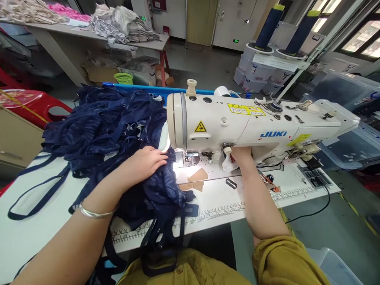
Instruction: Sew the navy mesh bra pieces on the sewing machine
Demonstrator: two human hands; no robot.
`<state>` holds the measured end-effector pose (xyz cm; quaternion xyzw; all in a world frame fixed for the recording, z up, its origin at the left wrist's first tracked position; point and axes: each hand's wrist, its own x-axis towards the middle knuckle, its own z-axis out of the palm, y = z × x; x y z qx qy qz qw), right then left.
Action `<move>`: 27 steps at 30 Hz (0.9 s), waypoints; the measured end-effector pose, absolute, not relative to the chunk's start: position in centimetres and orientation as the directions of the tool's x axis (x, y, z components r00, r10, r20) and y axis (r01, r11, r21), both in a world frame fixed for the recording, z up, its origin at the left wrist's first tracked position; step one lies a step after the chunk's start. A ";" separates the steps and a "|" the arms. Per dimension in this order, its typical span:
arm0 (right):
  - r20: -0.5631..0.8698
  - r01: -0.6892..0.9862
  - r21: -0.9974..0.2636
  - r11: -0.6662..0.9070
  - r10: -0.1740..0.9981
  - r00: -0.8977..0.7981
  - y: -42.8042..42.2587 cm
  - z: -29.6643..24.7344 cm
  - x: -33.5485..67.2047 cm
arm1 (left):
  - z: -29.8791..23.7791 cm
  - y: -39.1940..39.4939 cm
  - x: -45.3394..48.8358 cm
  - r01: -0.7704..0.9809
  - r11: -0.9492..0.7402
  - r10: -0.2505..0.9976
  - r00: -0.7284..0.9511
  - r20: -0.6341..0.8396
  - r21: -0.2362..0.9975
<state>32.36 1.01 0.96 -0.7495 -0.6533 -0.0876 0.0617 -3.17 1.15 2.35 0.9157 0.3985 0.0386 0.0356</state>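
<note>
My left hand (pixel 145 161) rests on a navy garment (pixel 162 184) just left of the needle area, its fingers stretched out over the cloth. Under the arm of a white JUKI sewing machine (pixel 213 122) reaches my right hand (pixel 242 155); the machine hides its fingers, so what they hold, if anything, cannot be made out. A crumpled white piece (pixel 228 163) hangs close to that hand. The presser foot (pixel 187 159) sits in the lit area, with the garment's edge beside it. Straps of the garment drape over the table's front edge.
A large heap of navy garments (pixel 109 118) covers the table's left side. Brown paper pieces (pixel 196 180), a razor blade (pixel 231 183) and orange-handled snips (pixel 274 188) lie in front of the machine. Two navy thread cones (pixel 268 29) stand behind; a red stool (pixel 29 103) is at left.
</note>
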 end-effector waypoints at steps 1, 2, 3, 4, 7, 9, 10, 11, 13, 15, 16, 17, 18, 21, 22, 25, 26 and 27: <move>0.212 0.985 0.012 -0.170 0.963 0.164 1.0 0.6 32.4 | 2.8 0.6 -2.5 0.745 -0.664 0.748 0.659 0.082 0.070; 0.209 0.981 -0.010 -0.192 0.959 0.190 1.0 0.3 32.4 | 3.2 -0.1 -1.8 0.759 -0.649 0.758 0.641 0.120 0.045; 0.211 0.980 -0.037 -0.197 0.957 0.200 1.0 0.1 32.2 | 3.5 -0.9 -1.0 0.766 -0.642 0.760 0.631 0.156 0.027; 0.223 0.981 -0.059 -0.183 0.956 0.192 1.0 -0.1 32.1 | 3.6 -1.5 -0.2 0.765 -0.644 0.753 0.630 0.188 0.017; 0.269 0.987 -0.109 -0.120 0.952 0.145 1.1 -0.1 32.0 | 2.5 -2.3 1.0 0.759 -0.651 0.743 0.636 0.210 0.001; 0.290 0.990 -0.113 -0.085 0.950 0.115 1.1 0.2 32.1 | 0.9 -1.7 0.6 0.792 -0.611 0.779 0.604 0.168 -0.010; 0.298 0.991 -0.107 -0.077 0.949 0.106 1.0 0.3 32.2 | 0.0 -1.2 0.1 0.804 -0.594 0.796 0.589 0.138 -0.010; 0.307 0.992 -0.100 -0.076 0.946 0.103 1.0 0.4 32.3 | -0.7 -0.6 -0.5 0.808 -0.590 0.803 0.586 0.107 0.000; 0.321 0.991 -0.088 -0.096 0.939 0.120 0.9 0.4 32.4 | -1.6 0.4 -1.8 0.793 -0.608 0.794 0.605 0.058 0.037; 0.318 0.991 -0.070 -0.118 0.939 0.134 0.9 0.3 32.5 | -1.8 1.0 -2.5 0.782 -0.620 0.785 0.619 0.037 0.069; 0.310 0.992 -0.057 -0.115 0.942 0.127 0.9 0.3 32.5 | -1.6 1.0 -2.6 0.782 -0.619 0.785 0.618 0.039 0.078; 0.298 0.993 -0.046 -0.106 0.948 0.114 0.9 0.2 32.5 | -1.3 1.0 -2.5 0.783 -0.617 0.787 0.615 0.049 0.085; 0.286 0.995 -0.039 -0.096 0.953 0.103 0.9 0.2 32.5 | -0.8 0.8 -2.3 0.780 -0.619 0.786 0.615 0.068 0.092; 0.276 0.993 -0.054 -0.100 0.955 0.111 0.8 0.2 32.3 | 1.3 -0.3 -1.2 0.736 -0.663 0.748 0.645 0.156 0.134; 0.283 0.992 -0.062 -0.113 0.951 0.126 0.8 0.3 32.3 | 2.1 -0.8 -0.8 0.708 -0.688 0.725 0.662 0.189 0.159; 0.299 0.990 -0.063 -0.127 0.944 0.141 0.7 0.7 32.1 | 3.5 -2.0 0.3 0.603 -0.756 0.654 0.716 0.247 0.254; 0.295 0.991 -0.057 -0.125 0.946 0.136 0.6 0.8 32.1 | 3.6 -2.3 0.5 0.572 -0.771 0.633 0.736 0.241 0.281; 0.284 0.991 -0.049 -0.121 0.950 0.130 0.6 0.9 32.2 | 3.4 -2.4 0.7 0.550 -0.780 0.617 0.756 0.219 0.299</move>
